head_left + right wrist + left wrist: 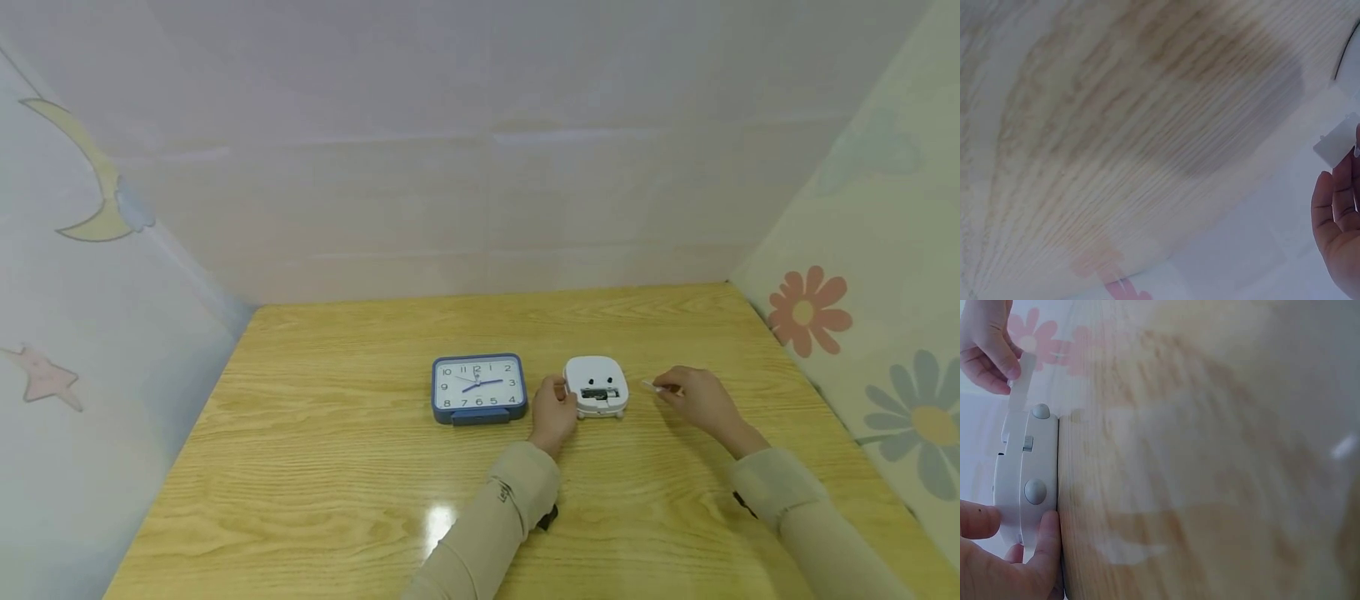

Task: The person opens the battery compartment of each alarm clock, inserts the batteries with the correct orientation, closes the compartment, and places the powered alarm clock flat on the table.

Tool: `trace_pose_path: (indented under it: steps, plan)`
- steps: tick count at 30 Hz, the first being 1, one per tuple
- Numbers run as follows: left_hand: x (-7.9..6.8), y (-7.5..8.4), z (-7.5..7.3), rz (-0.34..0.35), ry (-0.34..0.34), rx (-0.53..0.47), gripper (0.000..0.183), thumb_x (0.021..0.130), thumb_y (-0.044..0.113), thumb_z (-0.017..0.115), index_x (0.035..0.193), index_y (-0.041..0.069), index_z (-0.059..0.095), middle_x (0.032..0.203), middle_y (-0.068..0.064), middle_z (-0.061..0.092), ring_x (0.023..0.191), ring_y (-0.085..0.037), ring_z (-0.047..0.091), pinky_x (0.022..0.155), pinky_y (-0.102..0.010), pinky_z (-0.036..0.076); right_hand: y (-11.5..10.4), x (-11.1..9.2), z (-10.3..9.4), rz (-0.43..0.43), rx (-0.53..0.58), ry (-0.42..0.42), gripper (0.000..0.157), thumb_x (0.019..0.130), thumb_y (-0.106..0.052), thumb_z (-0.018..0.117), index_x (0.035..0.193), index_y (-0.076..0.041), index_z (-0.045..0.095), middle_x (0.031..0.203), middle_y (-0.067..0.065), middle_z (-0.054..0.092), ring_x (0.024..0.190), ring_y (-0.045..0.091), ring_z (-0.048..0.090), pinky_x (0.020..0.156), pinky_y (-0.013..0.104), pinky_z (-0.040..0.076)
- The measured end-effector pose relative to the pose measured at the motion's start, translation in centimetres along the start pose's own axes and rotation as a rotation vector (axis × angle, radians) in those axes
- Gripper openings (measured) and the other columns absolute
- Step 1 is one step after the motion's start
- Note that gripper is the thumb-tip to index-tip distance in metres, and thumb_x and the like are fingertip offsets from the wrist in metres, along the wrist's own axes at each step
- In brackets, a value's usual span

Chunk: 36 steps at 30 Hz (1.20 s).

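A small white clock (592,367) with rounded corners lies on its face, its back turned up. Two black knobs and an uncovered battery compartment (600,394) show on that back, with a dark battery inside. My left hand (553,414) grips the clock's left edge, thumb and fingers on its side in the left wrist view. Stubby round feet (1035,491) stick out from the clock's near side. To the right of it, my right hand (701,406) pinches a thin white battery cover (1337,142) above the table.
A blue rectangular alarm clock (480,388) lies face up just left of my left hand. The wooden table (315,467) meets a plain back wall and patterned side walls, the right one with flowers (810,311).
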<state>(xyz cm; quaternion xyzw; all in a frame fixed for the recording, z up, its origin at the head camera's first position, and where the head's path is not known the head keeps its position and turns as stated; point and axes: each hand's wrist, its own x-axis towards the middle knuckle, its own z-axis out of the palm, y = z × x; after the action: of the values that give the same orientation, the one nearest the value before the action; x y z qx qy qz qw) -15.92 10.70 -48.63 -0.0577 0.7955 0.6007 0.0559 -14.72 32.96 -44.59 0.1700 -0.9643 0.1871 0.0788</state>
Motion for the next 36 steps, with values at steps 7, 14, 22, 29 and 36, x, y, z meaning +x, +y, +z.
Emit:
trace_pose_path:
  steps: [7, 14, 22, 29, 36]
  plan:
    - [-0.1, 0.1, -0.2, -0.011, -0.018, 0.005, 0.022, 0.088, 0.006, 0.057, 0.110, 0.005, 0.055, 0.088, -0.004, 0.055, 0.081, -0.014, 0.051, 0.071, -0.029, 0.044, -1.0, 0.2, 0.2, -0.129, -0.069, 0.097, 0.011, 0.071, 0.001, 0.072, 0.082, 0.001, 0.069, 0.075, 0.006, 0.062, 0.065, 0.020, 0.059, 0.056, 0.035, 0.049]
    - [-0.1, 0.1, -0.2, -0.004, -0.018, 0.000, 0.022, 0.087, 0.006, 0.057, 0.109, 0.005, 0.055, 0.089, -0.005, 0.056, 0.081, -0.015, 0.051, 0.070, -0.029, 0.044, -1.8, 0.5, 0.3, -0.215, -0.086, 0.181, 0.016, 0.066, 0.003, 0.075, 0.080, 0.000, 0.069, 0.076, 0.007, 0.062, 0.065, 0.020, 0.058, 0.055, 0.035, 0.048]
    - [0.0, -0.1, -0.1, 0.014, -0.013, 0.017, 0.021, 0.087, 0.007, 0.058, 0.108, 0.005, 0.056, 0.087, -0.004, 0.055, 0.081, -0.015, 0.051, 0.070, -0.029, 0.044, -2.1, 0.8, 0.7, -0.237, -0.071, 0.197, 0.017, 0.065, 0.005, 0.075, 0.080, -0.001, 0.069, 0.078, 0.008, 0.063, 0.069, 0.023, 0.060, 0.058, 0.037, 0.050]
    - [0.0, -0.2, 0.0, 0.023, -0.006, 0.022, 0.022, 0.087, 0.006, 0.058, 0.108, 0.004, 0.056, 0.087, -0.004, 0.055, 0.080, -0.015, 0.051, 0.070, -0.029, 0.044, -2.8, 1.0, 0.9, -0.308, -0.087, 0.234, 0.019, 0.062, 0.005, 0.076, 0.078, 0.000, 0.069, 0.078, 0.011, 0.063, 0.071, 0.026, 0.060, 0.059, 0.039, 0.050]
    - [-0.1, -0.1, 0.0, -0.009, -0.010, 0.003, 0.022, 0.087, 0.006, 0.058, 0.109, 0.005, 0.056, 0.088, -0.004, 0.056, 0.082, -0.015, 0.051, 0.072, -0.030, 0.045, -3.5, 1.1, 1.1, -0.353, -0.093, 0.252, 0.021, 0.060, 0.006, 0.077, 0.078, 0.000, 0.069, 0.079, 0.010, 0.063, 0.072, 0.025, 0.059, 0.059, 0.037, 0.050]
